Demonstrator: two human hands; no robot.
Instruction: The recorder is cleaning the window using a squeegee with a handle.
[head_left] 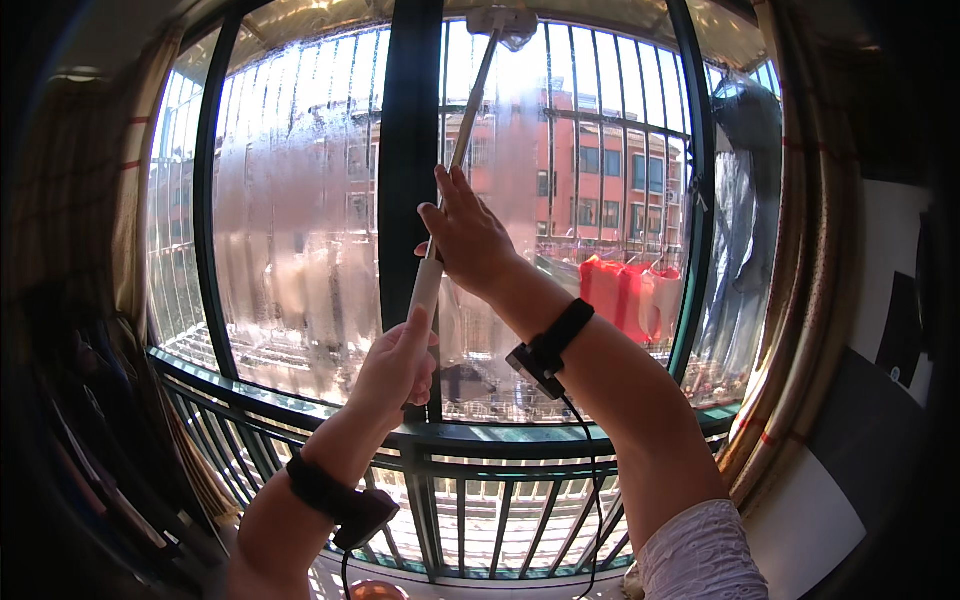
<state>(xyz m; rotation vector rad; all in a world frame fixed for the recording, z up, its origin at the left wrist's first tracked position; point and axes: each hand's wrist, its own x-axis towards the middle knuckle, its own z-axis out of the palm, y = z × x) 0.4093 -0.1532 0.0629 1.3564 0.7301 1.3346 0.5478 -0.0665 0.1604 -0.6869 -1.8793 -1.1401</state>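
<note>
A long-handled window cleaner (475, 105) slants up against the glass, its pale grip at the lower end and its wide head (503, 20) at the top of the right pane. My left hand (395, 362) is closed around the grip, thumb laid along it. Higher up, my right hand (470, 235) holds the pole with its fingers loosely extended along it. The window glass (300, 220) is wet and streaked with water, most heavily in the left pane. Around the cleaner's head, the right pane (600, 180) looks clearer on its right side.
A dark upright frame (411, 130) divides the panes. Green railings (470, 520) run below the sill. Patterned curtains (805, 250) hang at both sides. Beyond the glass are metal bars, red hanging laundry (625, 295) and a reddish building. Black cables (597, 490) trail from devices strapped to both wrists.
</note>
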